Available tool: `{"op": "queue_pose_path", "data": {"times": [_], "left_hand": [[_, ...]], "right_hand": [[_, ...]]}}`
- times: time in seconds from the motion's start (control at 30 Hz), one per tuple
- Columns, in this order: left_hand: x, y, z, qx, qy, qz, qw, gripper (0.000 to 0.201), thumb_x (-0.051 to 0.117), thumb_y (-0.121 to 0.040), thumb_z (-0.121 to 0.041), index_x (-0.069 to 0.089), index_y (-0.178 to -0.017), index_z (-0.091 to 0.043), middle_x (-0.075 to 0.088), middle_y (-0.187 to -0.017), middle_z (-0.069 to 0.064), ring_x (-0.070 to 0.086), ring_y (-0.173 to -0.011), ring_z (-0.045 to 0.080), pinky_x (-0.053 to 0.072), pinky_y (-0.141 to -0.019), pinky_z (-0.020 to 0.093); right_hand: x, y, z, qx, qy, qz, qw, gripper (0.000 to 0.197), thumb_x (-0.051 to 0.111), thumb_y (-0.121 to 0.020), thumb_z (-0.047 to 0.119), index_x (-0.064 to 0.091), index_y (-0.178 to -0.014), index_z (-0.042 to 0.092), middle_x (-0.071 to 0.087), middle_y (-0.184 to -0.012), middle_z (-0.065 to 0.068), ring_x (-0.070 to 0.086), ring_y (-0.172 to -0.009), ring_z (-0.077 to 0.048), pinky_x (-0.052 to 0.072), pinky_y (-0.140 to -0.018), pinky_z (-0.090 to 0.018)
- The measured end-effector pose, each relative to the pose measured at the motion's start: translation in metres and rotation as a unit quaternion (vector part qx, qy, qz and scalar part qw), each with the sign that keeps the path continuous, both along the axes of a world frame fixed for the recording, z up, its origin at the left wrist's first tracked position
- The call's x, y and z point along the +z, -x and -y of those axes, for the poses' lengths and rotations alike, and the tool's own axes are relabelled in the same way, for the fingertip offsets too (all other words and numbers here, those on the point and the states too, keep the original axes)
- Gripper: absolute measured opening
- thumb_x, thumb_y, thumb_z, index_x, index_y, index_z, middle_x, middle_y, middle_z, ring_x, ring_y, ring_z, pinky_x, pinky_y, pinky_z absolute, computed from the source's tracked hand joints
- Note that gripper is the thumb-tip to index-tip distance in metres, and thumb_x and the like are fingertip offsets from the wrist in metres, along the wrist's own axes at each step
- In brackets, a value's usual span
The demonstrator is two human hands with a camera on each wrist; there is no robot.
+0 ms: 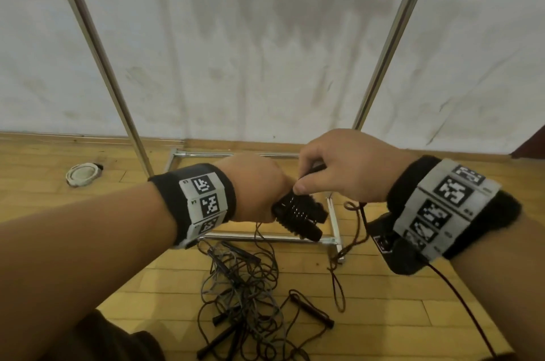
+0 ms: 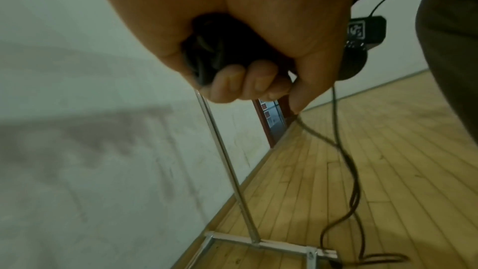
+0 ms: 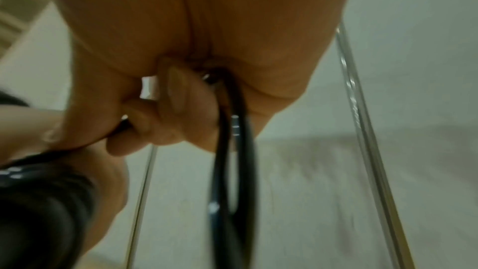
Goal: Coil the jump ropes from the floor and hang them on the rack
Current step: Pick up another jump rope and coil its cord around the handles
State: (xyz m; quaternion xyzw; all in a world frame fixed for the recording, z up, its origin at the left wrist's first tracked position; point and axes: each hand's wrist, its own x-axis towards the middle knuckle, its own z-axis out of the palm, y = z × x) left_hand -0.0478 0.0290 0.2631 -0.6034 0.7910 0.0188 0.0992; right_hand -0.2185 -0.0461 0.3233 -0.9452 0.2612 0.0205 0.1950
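While the left grip [image 1: 256,186] is clenched round the black ribbed handles [image 1: 300,214] at frame centre, the right grip [image 1: 339,166] pinches the rope [image 1: 306,175] just above them, cord [image 1: 358,231] trailing down right of centre to the floor [image 1: 383,316]. Lower centre: remaining jump ropes [image 1: 244,281] lie in a tangled pile on the boards, just in front of the rack base [image 1: 265,238]. Beyond: rack uprights [image 1: 97,54] run to the top edge against the stained wall [image 1: 250,51]; white tape roll [image 1: 83,174] on the floor at mid left.

Two hands [image 1: 256,186] [image 1: 348,166], one rack [image 1: 333,213], one tape roll [image 1: 84,173] — and perhaps three tangled jump ropes [image 1: 244,281].
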Motion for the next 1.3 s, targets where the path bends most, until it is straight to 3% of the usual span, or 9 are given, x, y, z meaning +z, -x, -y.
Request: {"op": "queue_pose_path", "data": {"times": [0.13,0.3,0.4,0.57,0.7,0.8,0.97,1.17,1.3], "left_hand": [[0.009,-0.003,-0.007,0.002,-0.002,-0.070,0.998,0.031,0.066,-0.097,-0.039,0.039,-0.082,-0.038,0.056,-0.076,-0.010,0.049,-0.065,0.002,0.035,-0.059,0.021],[0.026,-0.002,-0.015,0.045,0.079,-0.169,0.981,0.035,0.072,-0.085,-0.045,0.038,-0.079,-0.045,0.056,-0.065,-0.014,0.053,-0.058,-0.005,0.034,-0.051,0.010],[0.038,-0.001,-0.011,0.122,0.138,-0.227,0.956,0.028,0.067,-0.076,-0.049,0.041,-0.077,-0.041,0.056,-0.064,-0.013,0.052,-0.055,-0.004,0.036,-0.043,0.010],[0.038,-0.018,0.011,0.268,0.188,-0.238,0.915,0.035,0.074,-0.086,-0.036,0.044,-0.099,-0.023,0.056,-0.077,-0.007,0.053,-0.061,0.005,0.033,-0.044,0.019],[0.030,-0.025,0.016,0.274,0.093,-0.086,0.953,0.018,0.064,-0.097,-0.024,0.048,-0.105,-0.019,0.056,-0.081,-0.001,0.054,-0.063,0.013,0.034,-0.047,0.026],[0.017,-0.009,0.012,0.176,0.019,0.011,0.984,0.007,0.057,-0.102,-0.027,0.060,-0.100,-0.021,0.064,-0.085,-0.003,0.060,-0.069,0.015,0.037,-0.052,0.026],[0.005,0.011,0.001,0.036,-0.011,0.018,0.999,0.019,0.061,-0.102,-0.036,0.047,-0.092,-0.030,0.051,-0.072,-0.009,0.044,-0.059,0.006,0.029,-0.051,0.022],[0.013,0.007,-0.007,0.011,0.033,-0.041,0.999,0.046,0.064,-0.099,-0.040,0.044,-0.138,-0.028,0.055,-0.078,-0.011,0.048,-0.061,0.007,0.035,-0.054,0.023],[0.015,-0.002,-0.006,0.009,0.150,-0.092,0.984,0.045,0.068,-0.094,-0.035,0.051,-0.135,-0.024,0.068,-0.113,-0.006,0.064,-0.095,0.018,0.053,-0.084,0.035]], "right_hand": [[-0.013,0.007,0.015,-0.050,-0.202,0.093,0.974,0.029,0.078,-0.083,0.042,0.070,-0.088,0.014,0.062,-0.072,-0.006,0.053,-0.059,-0.016,0.041,-0.058,-0.030],[-0.041,0.008,0.019,-0.153,-0.504,0.237,0.817,0.020,0.063,-0.090,0.025,0.058,-0.098,0.007,0.049,-0.087,-0.018,0.038,-0.074,-0.034,0.030,-0.061,-0.033],[-0.050,0.003,0.019,-0.181,-0.540,0.277,0.774,0.010,0.050,-0.098,0.014,0.058,-0.099,0.007,0.044,-0.074,-0.008,0.032,-0.059,-0.022,0.024,-0.053,-0.030],[-0.063,-0.014,-0.006,-0.206,-0.443,0.194,0.851,0.040,0.040,-0.110,0.038,0.065,-0.108,0.007,0.041,-0.062,0.000,0.031,-0.050,-0.014,0.027,-0.047,-0.030],[-0.051,-0.021,-0.031,-0.054,-0.093,-0.005,0.994,0.031,0.042,-0.107,0.042,0.063,-0.114,0.020,0.064,-0.092,0.000,0.061,-0.080,-0.019,0.052,-0.072,-0.038],[-0.032,-0.018,-0.038,0.042,0.083,-0.096,0.991,0.029,0.041,-0.107,0.037,0.064,-0.116,0.022,0.066,-0.102,0.002,0.062,-0.093,-0.019,0.054,-0.082,-0.035],[-0.003,-0.004,-0.012,0.059,0.119,-0.066,0.989,0.033,0.060,-0.092,0.060,0.068,-0.090,0.028,0.064,-0.079,0.009,0.058,-0.074,-0.010,0.050,-0.068,-0.031],[-0.015,0.005,0.007,-0.033,-0.081,0.004,0.996,0.034,0.069,-0.084,0.063,0.067,-0.107,0.038,0.071,-0.097,0.015,0.063,-0.090,-0.002,0.048,-0.078,-0.028],[-0.018,0.005,0.010,-0.057,-0.150,0.095,0.982,0.027,0.063,-0.095,0.051,0.076,-0.101,0.029,0.077,-0.091,0.002,0.072,-0.084,-0.012,0.057,-0.090,-0.043]]}}
